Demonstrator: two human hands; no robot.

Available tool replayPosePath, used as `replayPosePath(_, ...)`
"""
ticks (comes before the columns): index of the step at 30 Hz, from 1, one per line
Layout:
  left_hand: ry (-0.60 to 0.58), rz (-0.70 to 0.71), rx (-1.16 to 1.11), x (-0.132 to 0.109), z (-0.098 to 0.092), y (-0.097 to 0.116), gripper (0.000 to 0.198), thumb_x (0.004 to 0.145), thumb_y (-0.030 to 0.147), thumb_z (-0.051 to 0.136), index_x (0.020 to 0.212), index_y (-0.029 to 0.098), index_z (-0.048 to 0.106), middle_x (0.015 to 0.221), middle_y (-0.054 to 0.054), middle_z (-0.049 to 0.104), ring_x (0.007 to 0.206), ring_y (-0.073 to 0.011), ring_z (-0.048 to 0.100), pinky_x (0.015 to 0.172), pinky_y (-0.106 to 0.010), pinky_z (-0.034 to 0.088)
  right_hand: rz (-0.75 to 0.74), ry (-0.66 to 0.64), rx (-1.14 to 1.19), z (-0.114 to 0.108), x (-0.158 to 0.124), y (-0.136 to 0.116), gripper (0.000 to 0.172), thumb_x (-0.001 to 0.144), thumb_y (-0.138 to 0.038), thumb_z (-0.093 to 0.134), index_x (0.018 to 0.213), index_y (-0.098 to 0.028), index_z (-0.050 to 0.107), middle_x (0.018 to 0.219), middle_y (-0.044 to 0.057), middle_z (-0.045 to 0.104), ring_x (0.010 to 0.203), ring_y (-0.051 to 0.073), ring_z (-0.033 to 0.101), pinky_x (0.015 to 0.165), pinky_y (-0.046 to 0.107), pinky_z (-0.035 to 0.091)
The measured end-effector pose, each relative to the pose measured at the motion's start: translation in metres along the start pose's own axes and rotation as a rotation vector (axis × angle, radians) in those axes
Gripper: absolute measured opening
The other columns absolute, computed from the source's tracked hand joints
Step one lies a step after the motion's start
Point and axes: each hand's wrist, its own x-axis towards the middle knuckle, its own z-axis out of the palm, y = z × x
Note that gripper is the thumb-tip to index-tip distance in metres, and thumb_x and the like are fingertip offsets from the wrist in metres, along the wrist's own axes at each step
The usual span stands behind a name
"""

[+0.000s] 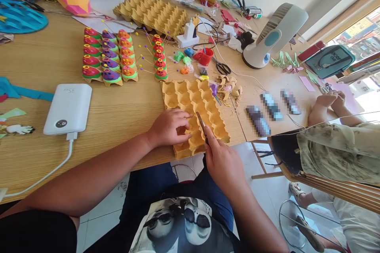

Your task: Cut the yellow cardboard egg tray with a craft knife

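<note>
A yellow cardboard egg tray (190, 99) lies at the near edge of the wooden table (118, 106). My left hand (169, 126) presses down on the tray's near left part, fingers curled over its cups. My right hand (221, 162) is closed round a small knife (201, 122), whose blade points into the tray beside my left fingers. Cardboard scraps (228, 89) lie just past the tray's far right corner.
Rows of painted egg-cup pieces (108, 57) and a second egg tray (152, 14) sit farther back. A white power bank (69, 108) with cable lies left. A desk fan (274, 33), scissors (222, 67) and a red cup (205, 56) stand right. Another person's hands (329, 101) rest at the right.
</note>
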Motion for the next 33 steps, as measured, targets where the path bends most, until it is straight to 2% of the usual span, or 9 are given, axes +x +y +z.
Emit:
replayPosePath(9,0.008,0.012,0.011,0.000,0.000,0.000,0.026,0.084,0.048,0.072,0.080,0.022,0.072,0.128,-0.007,0.074,0.112,-0.0290,0.068,0.095,-0.045,0.052,0.024,-0.080,-0.031,-0.010,0.008,-0.003,0.064,0.107,-0.031,0.043,0.168,-0.029,0.023,0.096,0.004,0.080,0.079,0.019,0.075,0.063,0.027,0.049)
replayPosePath(17,0.003,0.013,-0.010,0.001,-0.002,0.001,0.024,0.082,0.045,0.073,0.078,0.022,0.071,0.127,-0.007,0.075,0.110,-0.0287,0.069,0.095,-0.045,0.052,0.021,-0.139,-0.055,-0.020,0.003,-0.008,0.067,0.107,-0.028,0.041,0.169,-0.029,0.017,0.102,0.004,0.080,0.082,0.020,0.076,0.065,0.028,0.049)
replayPosePath(23,0.001,0.004,-0.009,0.002,-0.002,0.001,0.023,0.081,0.045,0.073,0.078,0.022,0.072,0.126,-0.007,0.075,0.110,-0.0285,0.069,0.094,-0.044,0.052,0.052,-0.159,-0.111,-0.026,0.015,-0.010,0.064,0.107,-0.034,0.040,0.168,-0.031,0.020,0.092,0.004,0.081,0.079,0.022,0.076,0.063,0.028,0.048)
replayPosePath(29,0.013,0.009,-0.006,0.001,0.000,0.000,0.023,0.082,0.044,0.073,0.077,0.022,0.071,0.126,-0.007,0.075,0.109,-0.0284,0.069,0.092,-0.044,0.052,0.023,-0.161,-0.108,-0.030,0.009,-0.010,0.065,0.107,-0.028,0.041,0.168,-0.028,0.019,0.095,0.003,0.081,0.081,0.021,0.076,0.063,0.027,0.047)
replayPosePath(33,0.003,0.021,-0.017,0.001,-0.001,0.000,0.023,0.082,0.044,0.073,0.078,0.022,0.071,0.125,-0.007,0.075,0.109,-0.0284,0.069,0.092,-0.044,0.052,0.030,-0.167,-0.125,-0.032,0.016,-0.011,0.064,0.107,-0.031,0.040,0.168,-0.028,0.021,0.094,0.003,0.081,0.080,0.022,0.076,0.063,0.029,0.048)
